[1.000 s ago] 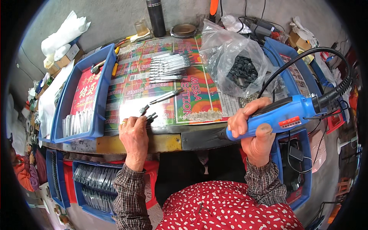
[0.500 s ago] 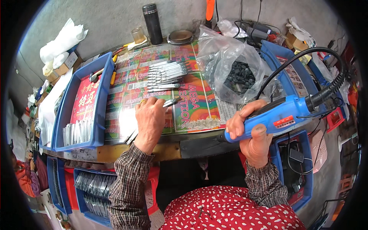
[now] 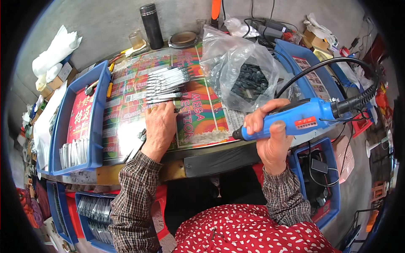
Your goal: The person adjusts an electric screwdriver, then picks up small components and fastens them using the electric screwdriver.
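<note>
My right hand [image 3: 274, 139] is wrapped around a blue electric screwdriver [image 3: 299, 120], its black tip pointing left over the table's near edge. A thick black cable leaves its rear end. My left hand [image 3: 160, 128] is palm down with fingers curled at the near edge of a pile of slim silver pieces with dark ends [image 3: 166, 82]. One dark end [image 3: 176, 110] sticks out beside its fingers; the rest of that piece is hidden by the hand. A few loose slim pieces [image 3: 134, 149] lie left of my wrist.
A blue tray [image 3: 99, 126] with upright silver pieces stands at left. A clear plastic bag [image 3: 219, 55] of small black parts sits right of the pile; another blue tray [image 3: 291, 63] is behind it. A black flask [image 3: 152, 27] stands at the back. Below are blue bins [image 3: 335, 168].
The whole view has shifted a little, so things appear farther left. My left hand has moved up to the pile's near edge. My right hand still holds the screwdriver.
</note>
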The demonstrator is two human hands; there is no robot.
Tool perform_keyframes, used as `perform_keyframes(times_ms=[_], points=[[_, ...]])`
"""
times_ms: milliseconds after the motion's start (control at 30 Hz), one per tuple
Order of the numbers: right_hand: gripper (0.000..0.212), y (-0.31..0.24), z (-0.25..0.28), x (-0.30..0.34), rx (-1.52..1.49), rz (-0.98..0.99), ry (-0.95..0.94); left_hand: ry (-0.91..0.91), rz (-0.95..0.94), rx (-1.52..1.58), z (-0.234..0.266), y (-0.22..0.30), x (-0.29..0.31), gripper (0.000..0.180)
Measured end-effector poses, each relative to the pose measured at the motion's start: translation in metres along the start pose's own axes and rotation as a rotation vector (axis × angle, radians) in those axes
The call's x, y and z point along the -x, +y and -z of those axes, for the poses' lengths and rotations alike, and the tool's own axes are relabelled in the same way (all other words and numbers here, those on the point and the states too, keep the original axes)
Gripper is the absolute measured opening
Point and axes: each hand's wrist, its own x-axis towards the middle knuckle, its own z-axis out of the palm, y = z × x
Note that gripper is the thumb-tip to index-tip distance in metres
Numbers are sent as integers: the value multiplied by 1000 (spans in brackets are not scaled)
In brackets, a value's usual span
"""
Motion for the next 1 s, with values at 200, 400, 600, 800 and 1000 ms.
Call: perform_keyframes(times_ms=[200, 400, 600, 800, 1000], points=[[41, 8, 3, -9, 66, 5, 34, 143, -20, 479, 12, 9, 0, 18], [37, 28, 3, -26, 62, -22, 47, -4, 260, 807, 29, 28, 9, 20], [23, 47, 5, -35, -2, -18, 73, -79, 430, 1085, 34, 36, 20, 14], [24, 47, 6, -35, -10, -18, 83, -4, 314, 939, 32, 44, 36, 14], [24, 32, 0, -23, -87, -14, 29, 61, -22, 643, 34, 59, 55, 22]])
